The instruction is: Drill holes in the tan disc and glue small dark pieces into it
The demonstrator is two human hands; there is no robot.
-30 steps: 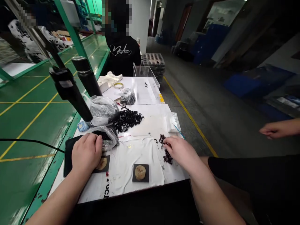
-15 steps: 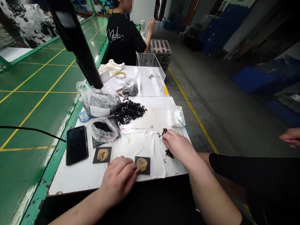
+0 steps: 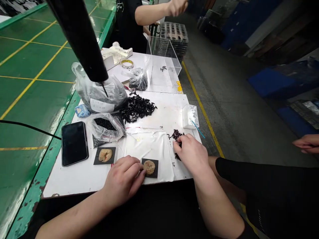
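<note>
My left hand (image 3: pixel 126 176) is closed at the left edge of a dark square pad (image 3: pixel 155 171) that carries a tan round lump (image 3: pixel 149 167). Whatever its fingertips grip is too small to make out. My right hand (image 3: pixel 190 149) is closed over a small pile of dark pieces (image 3: pixel 177 134) to the right of the white cloth (image 3: pixel 163 149); its fingertips are among the pieces and anything between them is hidden. A second dark pad (image 3: pixel 96 160) with a tan lump (image 3: pixel 105 155) lies to the left.
A black phone (image 3: pixel 74 144), an open bag of black granules (image 3: pixel 106 127), a larger bag (image 3: pixel 99 96) and a heap of black parts (image 3: pixel 138 108) lie on the left. A black screwdriver-like tool (image 3: pixel 84 46) hangs above. People's hands (image 3: pixel 178 6) are ahead and at right.
The view has shifted slightly, so the table sits higher and farther left. The person ahead has swung an arm across. Both my hands stay at about the same places on the table.
</note>
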